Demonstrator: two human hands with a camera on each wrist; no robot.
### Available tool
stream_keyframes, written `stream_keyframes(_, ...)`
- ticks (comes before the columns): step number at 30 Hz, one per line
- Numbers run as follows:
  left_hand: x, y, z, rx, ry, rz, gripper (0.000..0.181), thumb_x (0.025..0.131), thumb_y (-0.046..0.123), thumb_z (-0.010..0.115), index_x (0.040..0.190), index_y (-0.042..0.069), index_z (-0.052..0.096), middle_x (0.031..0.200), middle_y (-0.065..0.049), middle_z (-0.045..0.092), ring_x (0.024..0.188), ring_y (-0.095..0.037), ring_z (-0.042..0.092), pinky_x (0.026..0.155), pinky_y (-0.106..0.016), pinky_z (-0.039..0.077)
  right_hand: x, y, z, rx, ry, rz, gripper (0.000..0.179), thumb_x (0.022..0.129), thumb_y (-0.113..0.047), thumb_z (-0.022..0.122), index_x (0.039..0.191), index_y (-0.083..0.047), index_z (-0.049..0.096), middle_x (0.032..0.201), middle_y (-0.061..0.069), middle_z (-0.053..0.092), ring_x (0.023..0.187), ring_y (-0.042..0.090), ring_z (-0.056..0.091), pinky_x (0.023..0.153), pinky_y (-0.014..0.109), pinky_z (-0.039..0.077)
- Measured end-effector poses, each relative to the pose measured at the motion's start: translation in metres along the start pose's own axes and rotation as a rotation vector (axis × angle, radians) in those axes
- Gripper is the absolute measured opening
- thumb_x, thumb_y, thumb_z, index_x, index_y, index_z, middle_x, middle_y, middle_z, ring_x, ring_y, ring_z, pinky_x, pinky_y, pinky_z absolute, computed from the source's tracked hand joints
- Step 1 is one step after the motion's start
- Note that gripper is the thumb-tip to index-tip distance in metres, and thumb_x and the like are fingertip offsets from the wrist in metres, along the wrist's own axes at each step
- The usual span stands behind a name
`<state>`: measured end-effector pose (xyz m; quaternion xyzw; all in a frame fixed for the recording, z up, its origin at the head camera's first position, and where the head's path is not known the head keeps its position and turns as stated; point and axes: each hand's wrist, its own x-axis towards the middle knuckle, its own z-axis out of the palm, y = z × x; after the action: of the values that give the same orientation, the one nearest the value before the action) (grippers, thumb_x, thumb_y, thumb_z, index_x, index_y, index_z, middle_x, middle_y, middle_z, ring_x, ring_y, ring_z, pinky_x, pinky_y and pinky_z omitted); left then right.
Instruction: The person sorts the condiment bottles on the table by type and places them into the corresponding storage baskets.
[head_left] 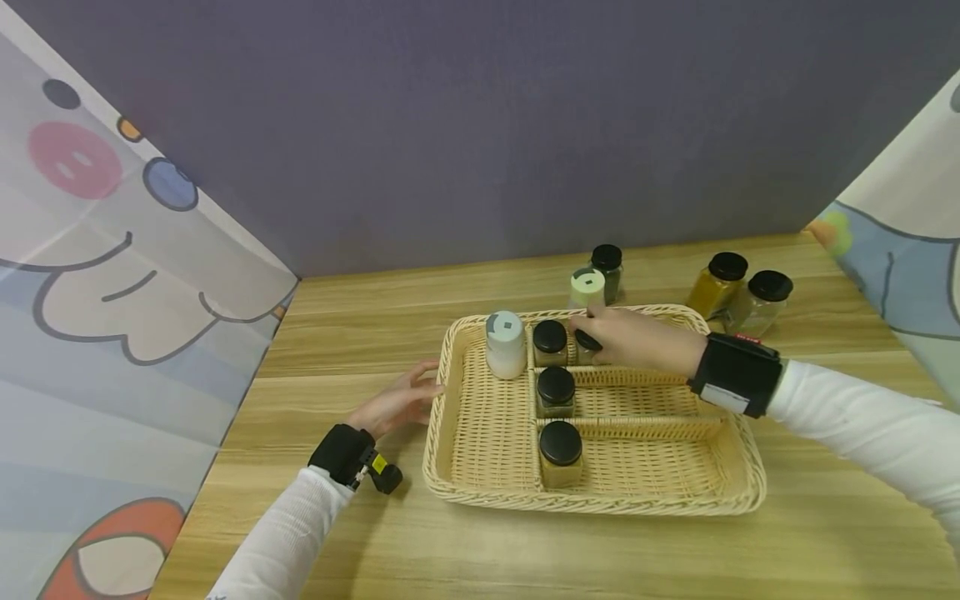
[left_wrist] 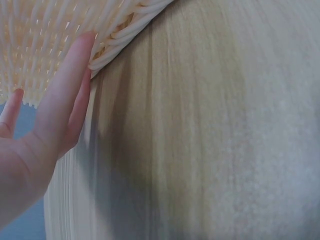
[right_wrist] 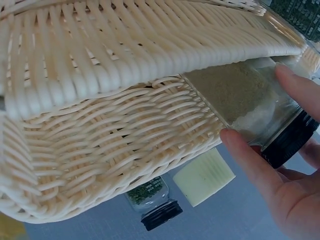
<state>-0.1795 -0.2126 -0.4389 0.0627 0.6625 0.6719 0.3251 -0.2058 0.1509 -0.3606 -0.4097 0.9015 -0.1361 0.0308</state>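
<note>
My right hand reaches into the back compartment of a wicker basket. Its fingers pinch a square glass spice jar of beige powder with a black lid. Left of that, another black-lidded jar stands in the same compartment. Two similar jars stand at the left ends of the middle compartment and front one. A white bottle is upright in the long left compartment. Outside the basket's left wall, my left hand has its extended fingers against the wicker.
Behind the basket stand a pale-green-topped container and a jar of green herbs. A yellow spice jar and another black-lidded jar stand at back right. A grey panel rises along the table's back edge.
</note>
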Motion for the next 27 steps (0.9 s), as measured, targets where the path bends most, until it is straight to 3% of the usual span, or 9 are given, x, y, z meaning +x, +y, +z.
stream_keyframes(7, 0.0001, -0.0001, 0.0000, -0.012, 0.000, 0.001, 0.050, 0.088, 0.007, 0.047, 0.132, 0.013, 0.024, 0.124, -0.022, 0.042, 0.104, -0.033, 0.049, 0.083, -0.055, 0.046, -0.0010, 0.0016, 0.0015, 0.008, -0.029, 0.013, 0.056, 0.068, -0.010, 0.073, 0.116, -0.005, 0.045, 0.119, 0.037, 0.040, 0.065, 0.026, 0.057, 0.056, 0.036, 0.054)
stream_keyframes(15, 0.0001, 0.0004, 0.0000, -0.027, -0.004, -0.002, 0.050, 0.088, 0.007, 0.047, 0.132, 0.012, 0.023, 0.120, -0.018, 0.046, 0.102, -0.032, 0.050, 0.083, -0.055, 0.046, -0.0004, -0.0025, 0.0001, -0.019, -0.013, 0.006, 0.054, 0.067, -0.010, 0.073, 0.113, -0.004, 0.046, 0.105, 0.029, 0.049, 0.064, 0.027, 0.056, 0.056, 0.039, 0.054)
stream_keyframes(27, 0.0014, -0.0004, -0.0013, 0.014, -0.010, -0.005, 0.051, 0.089, 0.010, 0.048, 0.133, 0.012, 0.022, 0.114, -0.016, 0.050, 0.098, -0.028, 0.053, 0.080, -0.052, 0.049, 0.0009, -0.0049, 0.0023, -0.065, -0.004, 0.018, 0.057, 0.066, -0.011, 0.074, 0.115, -0.001, 0.046, 0.104, 0.032, 0.051, 0.066, 0.030, 0.057, 0.059, 0.041, 0.055)
